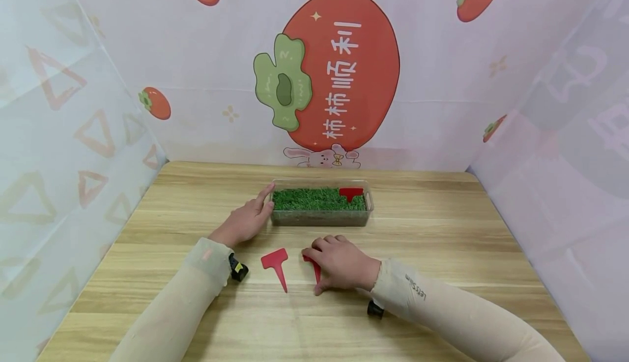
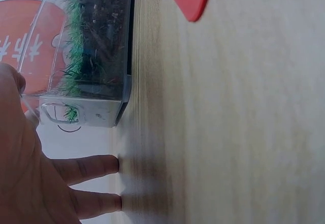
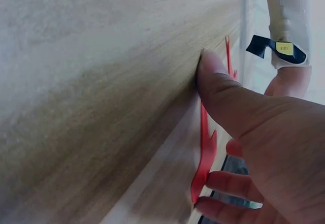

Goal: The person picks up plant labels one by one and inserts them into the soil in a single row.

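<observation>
My left hand holds the left end of a clear plastic box, thumb and index finger at its rim. In the left wrist view, two other fingers stretch down beside the box. Green artificial grass fills the box, and a red T-shaped plant label stands in it near the right end. On the table my right hand grips a second red plant label, with fingers at its wide head and the thumb near its stem. Part of this label is hidden. Another red plant label lies flat between the hands.
The wooden table carries the box towards its back edge. Behind it stands a printed backdrop with a large persimmon, and patterned sheets close off both sides. A black wrist camera hangs by the left sleeve, another under the right.
</observation>
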The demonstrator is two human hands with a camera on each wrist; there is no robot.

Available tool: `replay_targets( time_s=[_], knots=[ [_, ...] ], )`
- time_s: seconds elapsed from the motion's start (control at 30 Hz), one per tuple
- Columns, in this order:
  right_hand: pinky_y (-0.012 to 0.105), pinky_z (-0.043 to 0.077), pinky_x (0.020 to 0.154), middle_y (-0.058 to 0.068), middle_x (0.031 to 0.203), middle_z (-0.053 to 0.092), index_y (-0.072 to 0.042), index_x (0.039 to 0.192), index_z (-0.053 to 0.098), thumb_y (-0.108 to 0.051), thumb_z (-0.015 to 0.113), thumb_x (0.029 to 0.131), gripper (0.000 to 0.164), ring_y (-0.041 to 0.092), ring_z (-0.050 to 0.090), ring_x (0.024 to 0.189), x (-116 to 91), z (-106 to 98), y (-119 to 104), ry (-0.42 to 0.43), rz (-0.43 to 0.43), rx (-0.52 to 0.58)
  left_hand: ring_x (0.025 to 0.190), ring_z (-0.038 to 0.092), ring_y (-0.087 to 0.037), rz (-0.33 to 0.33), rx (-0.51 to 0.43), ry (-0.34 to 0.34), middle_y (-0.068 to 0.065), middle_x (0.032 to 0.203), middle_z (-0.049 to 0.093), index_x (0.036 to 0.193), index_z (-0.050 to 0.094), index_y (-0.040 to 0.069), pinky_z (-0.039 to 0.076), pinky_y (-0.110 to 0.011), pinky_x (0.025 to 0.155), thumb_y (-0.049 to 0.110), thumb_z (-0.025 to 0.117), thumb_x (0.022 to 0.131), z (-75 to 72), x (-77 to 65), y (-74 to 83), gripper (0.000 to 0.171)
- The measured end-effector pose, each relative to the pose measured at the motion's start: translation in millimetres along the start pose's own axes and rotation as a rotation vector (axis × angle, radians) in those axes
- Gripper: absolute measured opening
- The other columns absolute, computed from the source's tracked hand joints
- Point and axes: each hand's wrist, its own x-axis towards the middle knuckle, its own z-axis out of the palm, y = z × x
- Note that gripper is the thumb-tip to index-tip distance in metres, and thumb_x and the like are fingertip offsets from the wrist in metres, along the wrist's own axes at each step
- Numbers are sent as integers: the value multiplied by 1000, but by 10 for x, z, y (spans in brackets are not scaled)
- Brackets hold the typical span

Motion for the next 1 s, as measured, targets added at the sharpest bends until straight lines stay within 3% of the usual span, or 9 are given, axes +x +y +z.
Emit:
replay_targets(
  time_s=[0.2,0.47,0.73,1.0],
  knots=[
    [40,47,98,-2,121,60,-24,138,59,-68,80,69,85,17,55,111,23,-12,10,5,13,76,145,30,-48,-7,1,3,-18,160,34,162,1,36,25,-76,108,52,22,108,4,1,11,60],
    [31,41,80,-5,104,54,-26,133,61,-67,86,60,87,11,45,91,114,-60,32,-36,49,166,145,31,-49,-6,-7,3,-19,160,35,162,1,36,24,-77,107,53,21,108,2,-6,10,60],
    [30,40,81,-4,104,53,-26,134,59,-66,88,59,90,12,45,90,128,-54,10,-46,54,156,144,33,-48,6,-10,5,-20,159,35,162,2,36,30,-74,106,53,23,108,-3,-20,7,60],
    [31,43,94,1,113,56,-8,152,43,-69,85,59,119,15,46,100,109,-57,-3,-24,53,78,144,33,-48,-4,-10,8,-19,159,36,162,2,37,26,-77,106,53,22,108,-20,-19,18,60]
  ],
)
